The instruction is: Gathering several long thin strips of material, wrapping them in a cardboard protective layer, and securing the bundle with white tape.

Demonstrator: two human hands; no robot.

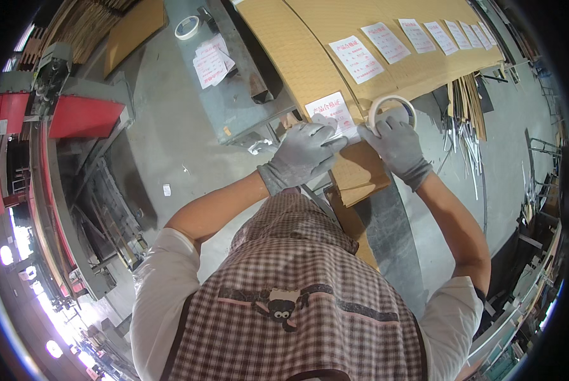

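Grey gloves cover both of my hands. My left hand (303, 153) has its fingers bent together over the lower left part of a white paper label with red print (332, 112), at the near end of the cardboard. Just to the right, my right hand (398, 146) grips a roll of pale tape (412, 114), held upright near the cardboard's edge. Several more paper labels (357, 60) lie in a row along the brown cardboard sheets (310, 47), running away to the far right. The fingertips of my left hand are partly hidden.
On a grey metal table (233, 105) at the left lie a stack of loose labels (212, 62) and another tape roll (187, 27). A red machine (84, 115) stands further left. Cardboard strips (467, 108) and thin metallic strips (467, 149) hang or stand at the right.
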